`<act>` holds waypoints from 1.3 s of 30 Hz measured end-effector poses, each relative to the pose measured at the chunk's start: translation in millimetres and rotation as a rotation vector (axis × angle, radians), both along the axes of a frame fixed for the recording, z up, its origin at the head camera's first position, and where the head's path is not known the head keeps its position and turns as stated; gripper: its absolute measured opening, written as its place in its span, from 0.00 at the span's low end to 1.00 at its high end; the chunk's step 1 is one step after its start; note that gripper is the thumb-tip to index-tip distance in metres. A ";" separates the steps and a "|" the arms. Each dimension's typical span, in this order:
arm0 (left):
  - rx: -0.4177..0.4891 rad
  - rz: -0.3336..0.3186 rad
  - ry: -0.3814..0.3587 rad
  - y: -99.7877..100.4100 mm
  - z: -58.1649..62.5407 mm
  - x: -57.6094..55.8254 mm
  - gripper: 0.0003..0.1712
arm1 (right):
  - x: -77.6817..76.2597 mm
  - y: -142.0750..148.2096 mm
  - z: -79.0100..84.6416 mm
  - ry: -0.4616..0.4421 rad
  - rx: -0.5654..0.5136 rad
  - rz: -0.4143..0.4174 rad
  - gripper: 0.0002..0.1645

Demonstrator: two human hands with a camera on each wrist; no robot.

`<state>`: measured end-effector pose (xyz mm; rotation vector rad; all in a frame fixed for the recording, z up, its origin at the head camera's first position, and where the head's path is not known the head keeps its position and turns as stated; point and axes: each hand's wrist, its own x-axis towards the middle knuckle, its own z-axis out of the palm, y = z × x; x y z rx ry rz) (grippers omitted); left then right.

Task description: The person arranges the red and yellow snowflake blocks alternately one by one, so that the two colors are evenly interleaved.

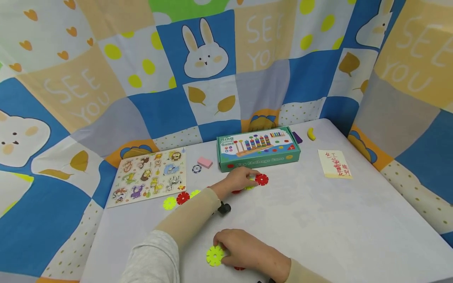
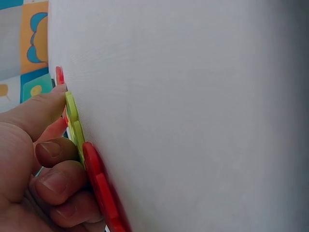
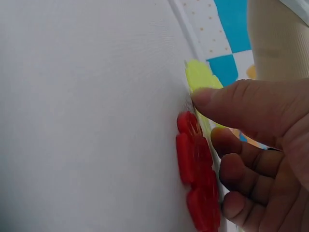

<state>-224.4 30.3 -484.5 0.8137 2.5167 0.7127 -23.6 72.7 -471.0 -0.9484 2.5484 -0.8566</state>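
Note:
My left hand (image 1: 238, 182) reaches to the middle of the table and pinches the near side of a red flower-shaped disc (image 1: 262, 179) between thumb and index finger. Under that hand lie a yellow disc (image 2: 77, 130) and another red one (image 2: 104, 193), the curled fingers close beside them. Nearer the front, my right hand (image 1: 247, 249) holds a yellow flower-shaped disc (image 1: 214, 256) by its edge. A red disc (image 3: 195, 169) lies below the right fingers, mostly hidden in the head view. Farther left, a yellow disc (image 1: 169, 203) and a red disc (image 1: 183, 198) continue the row.
An animal puzzle board (image 1: 148, 177) lies at the left. Behind the left hand stands a green Ring Challenge Game box (image 1: 258, 149), with a pink block (image 1: 205, 162) and a poker chip (image 1: 196, 169) beside it. To the right are a toy banana (image 1: 311, 134) and a handwritten note (image 1: 334, 164).

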 end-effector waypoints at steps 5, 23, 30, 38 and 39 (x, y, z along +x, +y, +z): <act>0.011 0.008 -0.026 -0.9 3.9 -0.1 0.27 | -0.1 0.0 -1.5 0.006 -0.032 0.009 0.16; -0.006 0.017 -0.018 1.7 2.7 0.1 0.27 | 8.0 -18.0 1.4 -0.050 0.065 -0.032 0.23; 0.004 0.019 -0.014 1.0 2.6 0.9 0.26 | 13.3 -16.5 1.6 -0.059 -0.013 0.013 0.22; -0.004 0.016 0.000 0.7 0.4 0.0 0.26 | 9.2 -12.3 -2.5 -0.077 -0.262 0.037 0.17; -0.006 0.015 0.003 0.6 -0.2 0.0 0.26 | 8.4 -11.0 -2.6 -0.103 -0.302 0.033 0.17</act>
